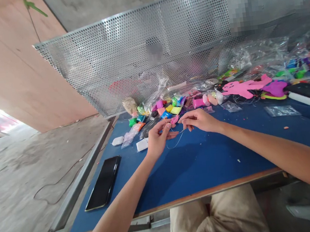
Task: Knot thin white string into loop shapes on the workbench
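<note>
Both hands are pinching a thin thread [175, 142] just in front of the clay packs [168, 108], left hand [158, 140] gripping, right hand [199, 120] pulling, so I'm keeping it taut and low.

Counter [206, 162] deep blue, tan wood edge. Phone [103, 182] glossy black. Screen [163, 43] silver-grey, dotted with small round holes. Cutout [242, 87] bright pink; purple piece [275, 88] beside it. Packets [168, 108] mixed: green, yellow, blue, pink, orange. Two small white blocks [142, 144]. Trousers [215, 217] beige.
</note>
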`<state>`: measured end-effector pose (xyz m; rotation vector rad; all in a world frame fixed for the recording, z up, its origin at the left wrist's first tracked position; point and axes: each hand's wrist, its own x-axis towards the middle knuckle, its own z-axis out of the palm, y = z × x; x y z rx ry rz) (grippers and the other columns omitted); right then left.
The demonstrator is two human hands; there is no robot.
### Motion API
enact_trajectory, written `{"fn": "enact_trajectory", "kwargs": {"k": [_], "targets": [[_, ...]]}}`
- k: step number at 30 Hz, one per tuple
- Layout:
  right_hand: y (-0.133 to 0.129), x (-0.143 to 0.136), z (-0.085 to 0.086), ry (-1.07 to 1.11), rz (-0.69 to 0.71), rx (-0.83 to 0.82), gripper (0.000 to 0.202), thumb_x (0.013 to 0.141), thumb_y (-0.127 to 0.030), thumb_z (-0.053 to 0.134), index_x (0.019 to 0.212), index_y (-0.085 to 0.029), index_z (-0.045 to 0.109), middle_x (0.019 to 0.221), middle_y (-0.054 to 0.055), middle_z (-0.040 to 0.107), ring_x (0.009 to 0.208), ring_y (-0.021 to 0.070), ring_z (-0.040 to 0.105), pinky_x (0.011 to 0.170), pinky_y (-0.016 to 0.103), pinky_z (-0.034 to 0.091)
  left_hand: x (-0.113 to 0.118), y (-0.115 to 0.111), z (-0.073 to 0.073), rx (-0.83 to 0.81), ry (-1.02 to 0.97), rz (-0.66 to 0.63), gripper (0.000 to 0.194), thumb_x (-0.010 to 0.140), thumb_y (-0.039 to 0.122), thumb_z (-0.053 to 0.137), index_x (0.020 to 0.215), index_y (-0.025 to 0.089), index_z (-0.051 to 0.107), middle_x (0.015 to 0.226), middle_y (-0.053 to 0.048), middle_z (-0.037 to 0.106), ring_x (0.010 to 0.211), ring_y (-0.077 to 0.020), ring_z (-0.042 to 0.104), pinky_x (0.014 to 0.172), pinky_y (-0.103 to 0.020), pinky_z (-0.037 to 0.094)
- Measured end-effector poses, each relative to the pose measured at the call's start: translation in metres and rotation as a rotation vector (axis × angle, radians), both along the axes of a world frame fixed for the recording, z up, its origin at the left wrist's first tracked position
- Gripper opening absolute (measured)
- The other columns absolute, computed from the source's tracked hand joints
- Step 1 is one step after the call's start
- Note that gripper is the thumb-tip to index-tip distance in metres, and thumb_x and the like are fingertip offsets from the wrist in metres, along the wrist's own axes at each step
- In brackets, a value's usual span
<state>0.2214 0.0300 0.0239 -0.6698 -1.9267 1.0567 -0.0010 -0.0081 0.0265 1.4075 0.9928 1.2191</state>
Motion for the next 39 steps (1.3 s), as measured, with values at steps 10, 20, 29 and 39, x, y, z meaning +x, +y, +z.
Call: {"fn": "enact_trajectory", "kwargs": {"k": [10,20,29,39], "targets": [[-0.005,0.012,0.014,-0.167,-0.036,0.094,0.029,0.092,-0.043,0.064,0.104,-0.019,0.074,0.072,0.002,0.071,0.045,0.0076,0.05,0.046,0.023,0.041,-0.009,0.008,-0.003,0.104,0.141,0.032,0.033,0.075,0.045,0.079,0.092,0.017,0.078,0.075,-0.005,0.073,0.066,-0.0161,0.067,0.066,-0.03,0.057],[0.008,0.007,0.007,0.121,-0.152,-0.008,0.033,0.088,-0.048,0.068,0.102,-0.018,0.065,0.092,0.006,0.072,0.066,0.0131,0.063,0.061,0.028,0.05,0.002,0.007,-0.01,-0.101,-0.225,0.13,0.035,0.069,0.039,0.086,0.089,0.012,0.073,0.089,-0.01,0.076,0.078,-0.0191,0.074,0.077,-0.033,0.06],[-0.003,-0.013,-0.004,0.037,-0.04,-0.11,0.033,0.089,-0.049,0.065,0.088,-0.017,0.07,0.088,0.007,0.074,0.069,0.0152,0.063,0.066,0.028,0.051,0.008,0.004,-0.012,-0.099,-0.333,0.167,0.031,0.071,0.036,0.085,0.087,0.013,0.073,0.088,-0.01,0.076,0.086,-0.0226,0.074,0.08,-0.035,0.06],[-0.004,-0.017,-0.007,0.206,-0.05,-0.203,0.032,0.093,-0.053,0.058,0.091,-0.021,0.053,0.067,-0.003,0.059,0.058,0.0146,0.061,0.059,0.028,0.05,0.009,0.005,-0.015,-0.092,-0.279,0.114,0.031,0.072,0.035,0.084,0.09,0.014,0.07,0.095,-0.011,0.077,0.089,-0.0224,0.074,0.086,-0.038,0.059]]}}
